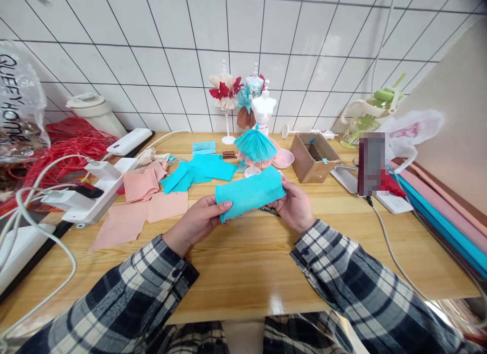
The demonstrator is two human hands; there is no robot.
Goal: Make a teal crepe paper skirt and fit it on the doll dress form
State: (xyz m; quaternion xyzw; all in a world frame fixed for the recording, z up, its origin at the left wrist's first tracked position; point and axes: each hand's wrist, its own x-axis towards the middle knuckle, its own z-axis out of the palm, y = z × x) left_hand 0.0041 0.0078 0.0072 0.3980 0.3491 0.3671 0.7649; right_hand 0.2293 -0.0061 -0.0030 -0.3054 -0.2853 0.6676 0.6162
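Between my two hands a turquoise fabric piece (251,191) with a frayed lower edge is stretched out above the table. My left hand (203,214) pinches its left end, thumb on top. At the right end, my right hand (297,204) grips the corner. Just behind stands a small white mannequin (264,108) wearing a turquoise skirt (255,143) over a peach layer. More turquoise pieces (203,169) lie flat to the left, beside peach fabric pieces (131,219). Partly hidden under the held fabric is a dark thin tool (271,210).
Two dressed mannequins (224,90) stand near the tiled wall. A cardboard box (314,158) and a pink bowl (284,158) sit behind my right hand. Power strips (102,191) and cables crowd the left. Fabric rolls (445,217) and a green-lidded bottle (367,115) are at right.
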